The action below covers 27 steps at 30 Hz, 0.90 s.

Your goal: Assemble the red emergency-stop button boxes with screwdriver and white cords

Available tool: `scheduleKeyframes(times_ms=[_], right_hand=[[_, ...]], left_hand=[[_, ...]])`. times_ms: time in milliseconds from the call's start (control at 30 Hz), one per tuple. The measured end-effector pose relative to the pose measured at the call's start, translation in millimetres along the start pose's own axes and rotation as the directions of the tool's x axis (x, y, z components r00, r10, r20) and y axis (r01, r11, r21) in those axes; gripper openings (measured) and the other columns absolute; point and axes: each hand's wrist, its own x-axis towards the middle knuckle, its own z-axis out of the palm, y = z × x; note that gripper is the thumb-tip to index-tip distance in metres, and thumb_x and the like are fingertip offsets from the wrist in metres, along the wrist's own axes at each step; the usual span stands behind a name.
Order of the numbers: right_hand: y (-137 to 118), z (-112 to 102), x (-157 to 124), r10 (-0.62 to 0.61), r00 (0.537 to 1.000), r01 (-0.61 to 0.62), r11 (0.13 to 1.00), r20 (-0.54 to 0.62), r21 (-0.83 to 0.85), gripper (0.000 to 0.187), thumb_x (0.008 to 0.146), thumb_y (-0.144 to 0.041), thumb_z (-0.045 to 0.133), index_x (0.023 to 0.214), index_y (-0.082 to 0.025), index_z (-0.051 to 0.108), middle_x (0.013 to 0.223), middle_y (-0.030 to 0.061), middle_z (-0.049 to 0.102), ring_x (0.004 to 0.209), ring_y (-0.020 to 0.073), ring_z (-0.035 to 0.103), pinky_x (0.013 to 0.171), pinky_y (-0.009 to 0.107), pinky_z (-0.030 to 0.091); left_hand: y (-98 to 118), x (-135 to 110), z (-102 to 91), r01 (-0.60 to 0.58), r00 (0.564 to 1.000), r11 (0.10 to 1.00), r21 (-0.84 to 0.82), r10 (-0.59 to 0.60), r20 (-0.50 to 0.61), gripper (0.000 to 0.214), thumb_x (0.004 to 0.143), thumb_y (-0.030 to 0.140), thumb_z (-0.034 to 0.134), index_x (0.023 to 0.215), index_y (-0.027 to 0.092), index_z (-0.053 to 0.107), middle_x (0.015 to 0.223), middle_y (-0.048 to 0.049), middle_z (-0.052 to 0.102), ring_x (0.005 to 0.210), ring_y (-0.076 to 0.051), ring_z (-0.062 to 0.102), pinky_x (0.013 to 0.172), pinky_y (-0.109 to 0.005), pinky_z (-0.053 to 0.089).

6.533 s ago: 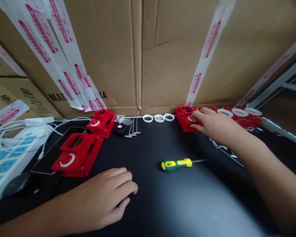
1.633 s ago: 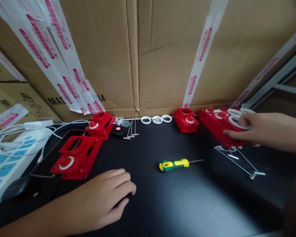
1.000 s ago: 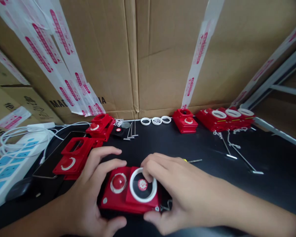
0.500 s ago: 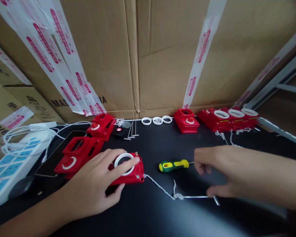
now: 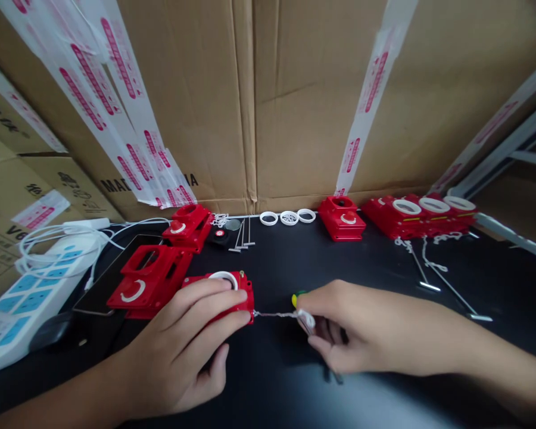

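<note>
Fingers of the left hand (image 5: 178, 348) lie across the top of a red box (image 5: 247, 285) near the middle of the black table (image 5: 277, 387); whether they grip it or only rest there, I cannot tell. The right hand (image 5: 339, 328), apart from the left, pinches the bunched end of a white string (image 5: 274, 314), which runs nearly straight to the right end of the box. A white ring (image 5: 223, 274) tops the box, partly under the fingers. A blurred bar (image 5: 338, 378) shows below the right hand, and a bit of a yellow and green handle (image 5: 295, 300) peeks out behind it. To the left sit a white power strip (image 5: 40, 292) and two other red boxes (image 5: 152, 286). On the right lie metal rods (image 5: 454, 291). Farther back, three loose rings (image 5: 289, 218) stand side by side, left of a lone box (image 5: 342, 223), all before a big cardboard carton (image 5: 304, 119).
</note>
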Motion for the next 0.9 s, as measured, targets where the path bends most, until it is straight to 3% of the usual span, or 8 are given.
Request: scheduleKeyframes(times_ms=[133, 233, 300, 400, 467, 567, 700, 900], right_hand=[[-10, 10, 23, -0.180, 0.981, 0.190, 0.962, -0.066, 0.197, 0.010, 0.095, -0.012, 0.069, 0.091, -0.020, 0.063, 0.082, -0.0047, 0.062, 0.069, 0.0091, 0.055, 0.064, 0.020, 0.046], [-13, 27, 36, -0.228, 0.957, 0.272, 0.921, -0.181, 0.279, 0.026, 0.108, -0.033, 0.070, 0.087, -0.018, 0.065, 0.083, -0.0031, 0.059, 0.069, 0.0095, 0.052, 0.061, 0.021, 0.044], [-12, 39, 41, -0.222, 0.946, 0.295, 0.891, -0.238, 0.344, 0.036, 0.111, -0.045, 0.068, 0.088, -0.018, 0.067, 0.086, -0.0024, 0.058, 0.068, 0.0092, 0.054, 0.059, 0.021, 0.044], [-9, 55, 42, -0.241, 0.937, 0.321, 0.879, -0.251, 0.353, 0.037, 0.116, -0.047, 0.060, 0.097, -0.018, 0.073, 0.091, -0.0007, 0.062, 0.072, 0.0101, 0.060, 0.066, 0.022, 0.050], [-6, 62, 40, -0.300, 0.917, 0.372, 0.880, -0.262, 0.295, 0.032, 0.118, -0.040, 0.057, 0.102, -0.019, 0.076, 0.093, 0.0005, 0.066, 0.083, 0.0118, 0.065, 0.078, 0.023, 0.053], [-4, 67, 38, -0.371, 0.890, 0.433, 0.870, -0.264, 0.237, 0.028, 0.118, -0.032, 0.056, 0.106, -0.019, 0.077, 0.099, 0.0021, 0.070, 0.094, 0.0126, 0.067, 0.088, 0.022, 0.054], [-2, 69, 37, -0.387, 0.891, 0.435, 0.878, -0.237, 0.199, 0.025, 0.118, -0.025, 0.052, 0.111, -0.019, 0.075, 0.108, 0.0046, 0.073, 0.098, 0.0132, 0.069, 0.089, 0.024, 0.055], [0, 67, 37, -0.417, 0.863, 0.466, 0.875, -0.286, 0.130, 0.020, 0.115, -0.019, 0.054, 0.109, -0.019, 0.073, 0.100, 0.0029, 0.072, 0.089, 0.0127, 0.066, 0.080, 0.024, 0.053]], left_hand=[[13, 0, -5.2, 0.120, 0.991, 0.967, -0.223, -0.129, -0.026, 0.046, 0.093, 0.002, 0.059, 0.133, 0.023, 0.066, 0.123, -0.0080, 0.080, 0.108, -0.023, 0.079, 0.104, -0.038, 0.066], [19, 0, -0.5, 0.247, 0.958, 0.835, -0.491, -0.287, -0.007, 0.046, 0.093, 0.003, 0.058, 0.133, 0.025, 0.060, 0.097, -0.0010, 0.075, 0.069, -0.013, 0.073, 0.078, -0.027, 0.069], [22, -1, 5.5, 0.333, 0.918, 0.705, -0.626, -0.395, 0.043, 0.054, 0.092, 0.004, 0.059, 0.140, 0.029, 0.054, 0.099, 0.0012, 0.074, 0.063, -0.009, 0.072, 0.064, -0.018, 0.064], [21, -2, 11.8, 0.401, 0.890, 0.610, -0.684, -0.436, 0.133, 0.066, 0.095, 0.006, 0.062, 0.153, 0.035, 0.050, 0.094, 0.0051, 0.073, 0.063, -0.008, 0.073, 0.065, -0.016, 0.064], [18, -1, 12.1, 0.425, 0.883, 0.587, -0.690, -0.438, 0.171, 0.063, 0.099, 0.008, 0.064, 0.154, 0.037, 0.053, 0.092, 0.0063, 0.071, 0.059, -0.006, 0.070, 0.060, -0.013, 0.061], [14, 3, 8.8, 0.451, 0.876, 0.585, -0.674, -0.435, 0.209, 0.038, 0.102, 0.010, 0.067, 0.133, 0.032, 0.070, 0.092, 0.0063, 0.072, 0.058, -0.004, 0.071, 0.056, -0.009, 0.058], [12, 7, 5.1, 0.456, 0.882, 0.614, -0.645, -0.410, 0.233, 0.016, 0.105, 0.010, 0.066, 0.109, 0.022, 0.077, 0.087, 0.0045, 0.073, 0.053, -0.003, 0.070, 0.055, -0.008, 0.058], [12, 7, 5.2, 0.429, 0.893, 0.672, -0.604, -0.415, 0.173, 0.016, 0.099, 0.008, 0.072, 0.106, 0.021, 0.078, 0.090, 0.0025, 0.079, 0.057, -0.005, 0.072, 0.055, -0.010, 0.059]])
